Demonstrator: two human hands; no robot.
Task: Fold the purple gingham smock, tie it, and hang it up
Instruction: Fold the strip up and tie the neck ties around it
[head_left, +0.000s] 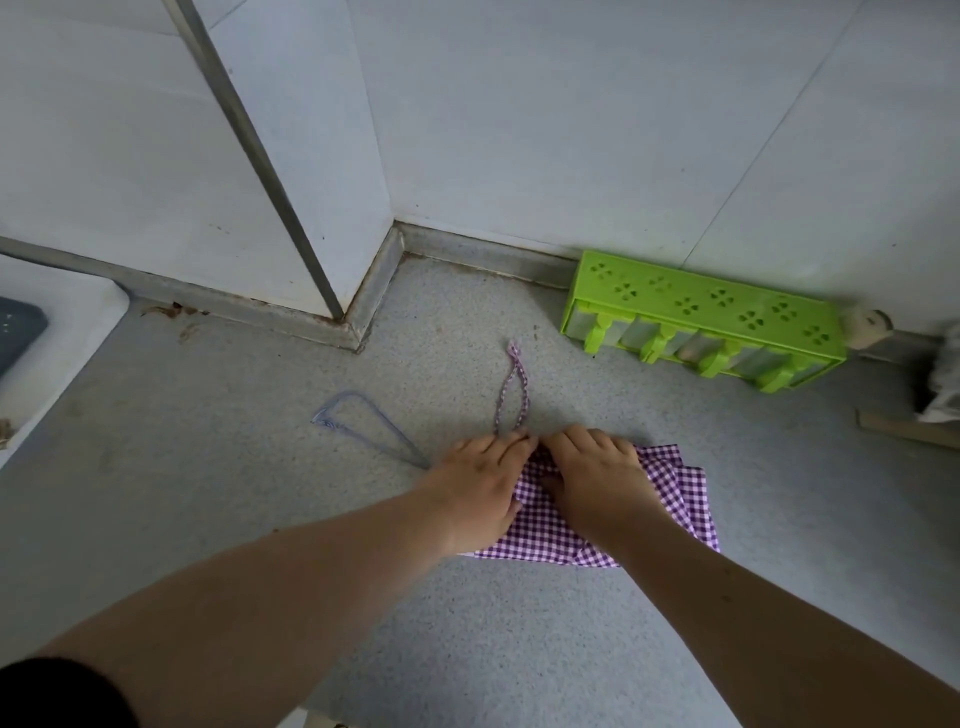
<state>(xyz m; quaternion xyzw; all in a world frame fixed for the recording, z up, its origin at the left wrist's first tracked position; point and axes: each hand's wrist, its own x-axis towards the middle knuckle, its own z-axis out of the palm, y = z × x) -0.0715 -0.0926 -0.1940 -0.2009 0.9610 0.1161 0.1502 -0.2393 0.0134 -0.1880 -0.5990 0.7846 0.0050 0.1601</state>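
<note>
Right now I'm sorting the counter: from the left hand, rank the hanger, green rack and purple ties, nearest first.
From the left hand:
1. Purple ties, just beyond its fingers.
2. Hanger, to its left.
3. Green rack, far right by the wall.

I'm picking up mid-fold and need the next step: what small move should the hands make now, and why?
Probably gather the ties and wrap them around the bundle. The smock already lies folded in layers under the left hand and right hand, while its gingham strings trail loose across the counter beyond the fingertips.
</note>
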